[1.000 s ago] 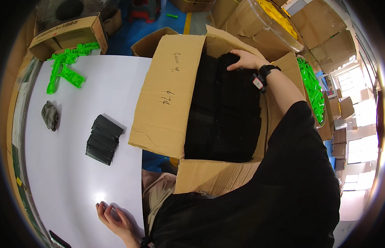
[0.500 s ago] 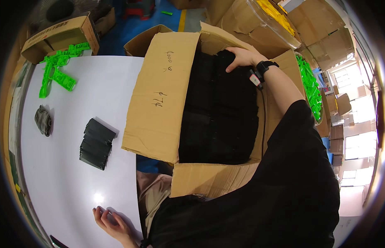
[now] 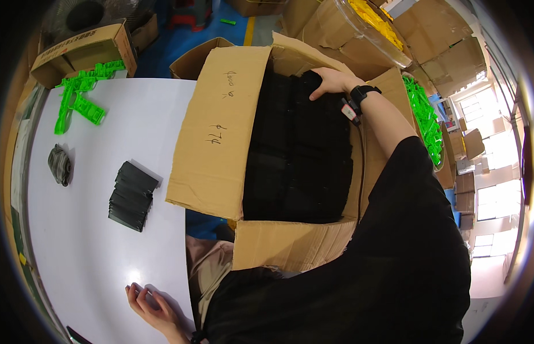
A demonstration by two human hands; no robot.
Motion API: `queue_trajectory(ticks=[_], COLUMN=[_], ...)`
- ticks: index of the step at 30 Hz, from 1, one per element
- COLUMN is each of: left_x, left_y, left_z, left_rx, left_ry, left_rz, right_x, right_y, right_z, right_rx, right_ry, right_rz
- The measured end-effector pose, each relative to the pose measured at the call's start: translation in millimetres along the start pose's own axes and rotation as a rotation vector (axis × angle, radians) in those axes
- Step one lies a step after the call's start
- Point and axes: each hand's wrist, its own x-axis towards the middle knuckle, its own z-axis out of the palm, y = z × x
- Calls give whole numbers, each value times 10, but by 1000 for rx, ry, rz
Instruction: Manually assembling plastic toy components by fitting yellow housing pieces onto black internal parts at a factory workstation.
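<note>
An open cardboard carton beside the table is packed with flat, thin black pieces in rows. At the far right corner of the carton, my right hand grips the end of these pieces; its thumb lies on top and the other fingers are partly hidden. My left hand rests on the white table near its front edge, fingers loosely bent and apart, holding nothing. A fanned stack of similar black pieces lies on the table beyond it.
Bright green plastic parts and a crumpled dark bundle occupy the table's left side. Behind stands an open box. More green parts fill a container to the right, and yellow parts another at the back.
The view has shifted slightly, so the carton and table sit a little further left. My right hand stays at the same corner of the black pieces; my left hand still rests on the table.
</note>
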Motion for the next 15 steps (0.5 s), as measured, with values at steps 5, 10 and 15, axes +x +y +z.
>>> queue_trajectory(ticks=[5,10,15], left_x=[-2,-2,-12], left_y=[-8,-4,-22], left_z=[12,7,21], left_rx=[-2,-15,-5], left_ry=[-7,5,4], left_rz=[-28,-17,-22], right_x=[-19,-20,47], right_y=[-38,-44,18], right_z=[-27,3,-3], right_rx=[-54,80,59], right_ry=[-12,-53,-54], right_rz=[61,103,23])
